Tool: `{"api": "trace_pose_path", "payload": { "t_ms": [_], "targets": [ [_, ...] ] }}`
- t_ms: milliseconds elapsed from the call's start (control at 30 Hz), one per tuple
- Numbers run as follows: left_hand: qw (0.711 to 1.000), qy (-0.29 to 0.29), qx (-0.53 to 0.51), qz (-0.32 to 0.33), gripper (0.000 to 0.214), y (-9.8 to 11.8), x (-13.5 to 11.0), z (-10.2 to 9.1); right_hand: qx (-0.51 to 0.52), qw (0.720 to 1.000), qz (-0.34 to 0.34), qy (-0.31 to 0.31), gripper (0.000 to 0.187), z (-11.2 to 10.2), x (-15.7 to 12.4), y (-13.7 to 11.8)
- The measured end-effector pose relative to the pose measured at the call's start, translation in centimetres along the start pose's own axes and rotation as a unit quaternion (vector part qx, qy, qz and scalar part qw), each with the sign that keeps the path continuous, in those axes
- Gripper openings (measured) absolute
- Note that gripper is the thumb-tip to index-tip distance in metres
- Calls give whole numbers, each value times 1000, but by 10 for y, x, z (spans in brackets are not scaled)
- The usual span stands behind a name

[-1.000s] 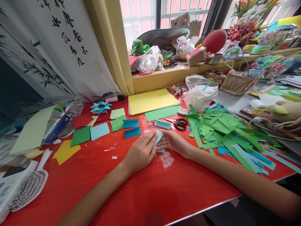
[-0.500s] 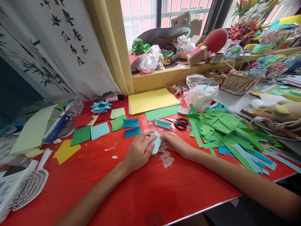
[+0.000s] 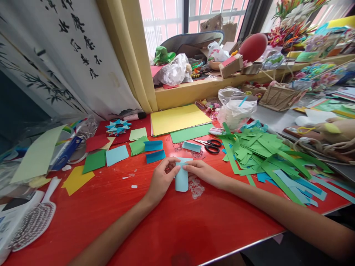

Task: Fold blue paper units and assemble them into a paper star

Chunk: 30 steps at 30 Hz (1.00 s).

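Observation:
Between my two hands is a light blue piece of paper (image 3: 181, 181), bent over at its top edge and hanging towards me above the red table (image 3: 155, 236). My left hand (image 3: 164, 176) pinches its upper left side with thumb and fingers. On the upper right side, my right hand (image 3: 203, 172) pinches it the same way. Beyond my hands lie a folded light blue paper (image 3: 192, 146) and black-handled scissors (image 3: 212, 146). Two folded darker blue papers (image 3: 155, 156) rest to the left of these.
Green paper strips (image 3: 257, 147) pile up at right beside light blue strips (image 3: 301, 186). Yellow sheets (image 3: 180, 120) lie at the back. Coloured squares, including a dark green paper (image 3: 94, 160), spread leftward. A white hairbrush (image 3: 36, 223) lies front left, a blue paper ornament (image 3: 118, 127) behind.
The light blue paper has turned from a tilted position to hang straight towards me, its top edge now bent. Both hands have shifted to pinch its upper corners.

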<state>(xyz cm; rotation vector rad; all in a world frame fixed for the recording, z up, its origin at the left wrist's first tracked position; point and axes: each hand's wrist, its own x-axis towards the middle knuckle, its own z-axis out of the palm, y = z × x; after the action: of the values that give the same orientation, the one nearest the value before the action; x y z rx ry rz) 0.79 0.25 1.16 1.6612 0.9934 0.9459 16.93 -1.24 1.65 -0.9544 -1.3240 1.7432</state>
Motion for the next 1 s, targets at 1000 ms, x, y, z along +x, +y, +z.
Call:
{"api": "trace_pose_path", "payload": {
  "t_ms": [1000],
  "targets": [
    [996,38,-72,-34,15,-2,4,-1,-19,985,-92,147,14,-4,2,0]
  ]
}}
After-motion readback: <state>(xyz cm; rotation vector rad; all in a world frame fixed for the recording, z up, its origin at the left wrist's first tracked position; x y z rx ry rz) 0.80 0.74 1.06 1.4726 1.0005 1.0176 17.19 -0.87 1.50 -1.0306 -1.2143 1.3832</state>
